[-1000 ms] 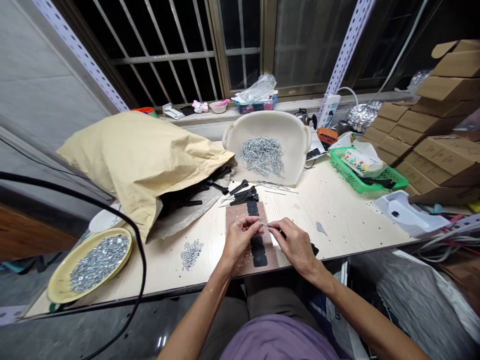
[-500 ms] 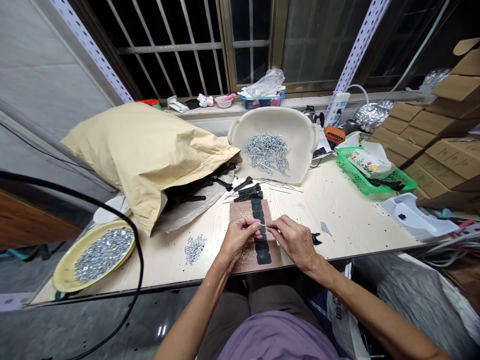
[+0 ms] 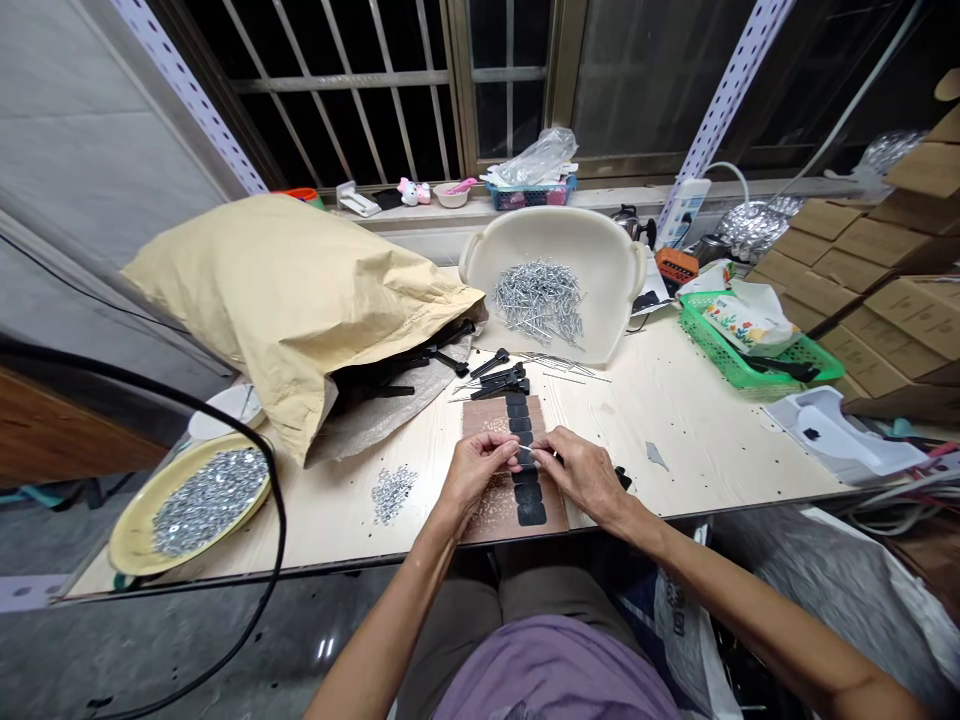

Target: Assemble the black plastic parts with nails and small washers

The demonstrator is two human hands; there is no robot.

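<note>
My left hand [image 3: 471, 468] and my right hand [image 3: 579, 472] meet fingertip to fingertip over a brown board [image 3: 495, 492] near the table's front edge. Both pinch a thin metal pin [image 3: 531, 451] between them. A black part [image 3: 619, 478] pokes out from under my right palm. A row of black pads [image 3: 523, 462] runs down the board. Black plastic parts and loose pins [image 3: 501, 380] lie just behind the board.
A white tray [image 3: 615, 300] with a heap of screws stands behind. A tan sack [image 3: 285, 300] spilling black parts fills the left. A yellow plate [image 3: 135, 540] of small metal pieces, a little pile of nuts [image 3: 391, 492], a green basket [image 3: 750, 372] and cardboard boxes [image 3: 885, 320] surround the work area.
Both hands stay pinched together on the pin, drifting slightly away from me over the board. The camera view has shifted a little.
</note>
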